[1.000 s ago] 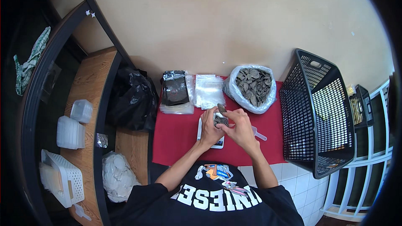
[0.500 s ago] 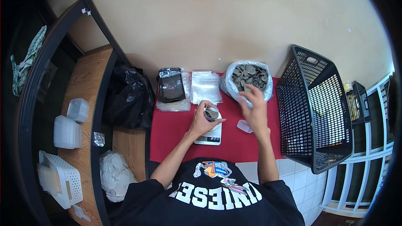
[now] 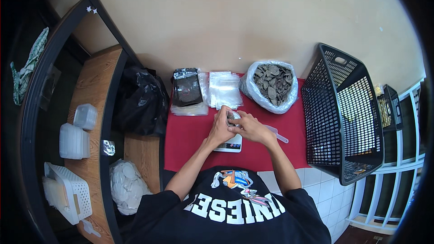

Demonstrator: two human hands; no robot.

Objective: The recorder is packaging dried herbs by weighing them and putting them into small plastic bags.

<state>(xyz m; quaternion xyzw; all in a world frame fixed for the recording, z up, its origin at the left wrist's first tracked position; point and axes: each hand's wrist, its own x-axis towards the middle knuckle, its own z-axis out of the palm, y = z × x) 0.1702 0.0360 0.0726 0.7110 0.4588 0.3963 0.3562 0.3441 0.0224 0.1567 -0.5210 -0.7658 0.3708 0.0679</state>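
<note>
My left hand is wrapped round a small clear plastic tub holding dark grey spiral-patterned pieces. Beside it, my right hand has its fingers bent together at the tub's mouth; whatever they grip is hidden. Under both hands lies a white digital scale, mostly covered. A clear plastic bag full of loose spiral pieces stands open beyond my right hand. Partly behind my right wrist, a translucent pinkish scoop rests on the red cloth.
Flat clear bags and a black pouch lie at the back left. A tall black mesh basket borders the right side. To the left, a wooden shelf carries stacked clear tubs and a white basket.
My right hand has come down and left from beside the bag of spiral pieces to the tub. My left hand keeps hold of the tub. The view has shifted slightly.
</note>
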